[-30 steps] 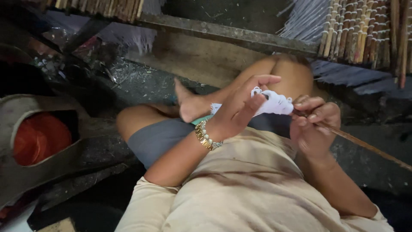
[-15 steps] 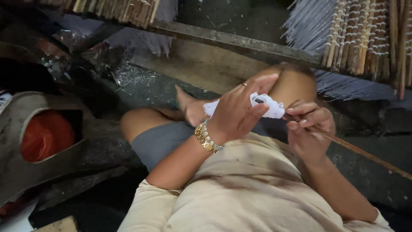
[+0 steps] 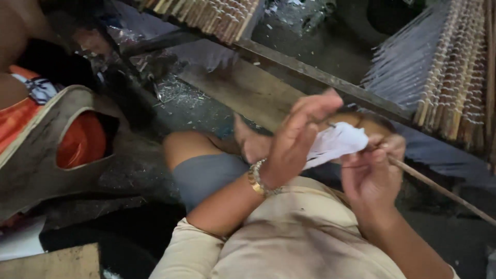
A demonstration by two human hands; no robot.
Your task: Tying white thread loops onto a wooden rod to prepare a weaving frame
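Observation:
I sit cross-legged on the floor. My left hand [image 3: 297, 139], with a gold bracelet on the wrist, presses its fingers flat on a white piece of paper [image 3: 338, 142] over my knee. My right hand [image 3: 372, 173] pinches a thin wooden stick [image 3: 439, 188] at its near end, right at the paper's edge. The stick runs off to the lower right. The paper seems wrapped around the stick's tip, partly hidden under my left hand.
Racks of finished sticks with pale ends hang at the right [image 3: 449, 77] and top [image 3: 217, 15]. A wooden plank [image 3: 248, 88] lies ahead of my knees. A grey seat back [image 3: 36, 155] and another person in orange cloth [image 3: 77, 144] are at the left.
The view has shifted, so my hands sit further right and lower in the frame. My left hand's fingers have slid forward over the paper; my right hand keeps pinching the stick.

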